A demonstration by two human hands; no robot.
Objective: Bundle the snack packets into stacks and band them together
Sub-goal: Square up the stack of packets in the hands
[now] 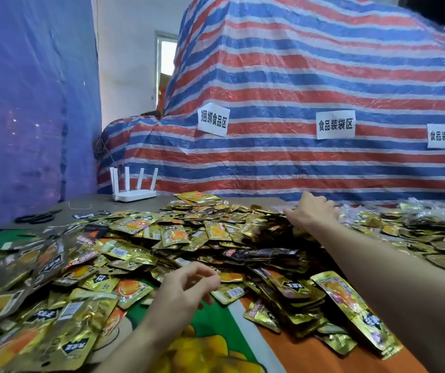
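Noted a purple plastic sheet (27, 103) hanging along the left side. Found black scissors (38, 218) lying on the bare grey table (86, 204) at far left, apart from the heap. Found a white router (134, 193), antennas upright, further back beside a striped tarp (296, 76). Recorded gold snack packets (162, 238) heaped loose across the table, over a printed cloth (216, 332) showing at the front. Saw the left hand (186, 289) raised above the near packets, fingers curled toward the thumb; could not tell whether anything was pinched. Saw the right hand (311, 211) reached to the heap's far edge, palm down, fingertips hidden; could not tell its grasp. Noted the right forearm (377, 265) covering packets at right. Counted three paper labels (212, 119) stuck to the tarp.
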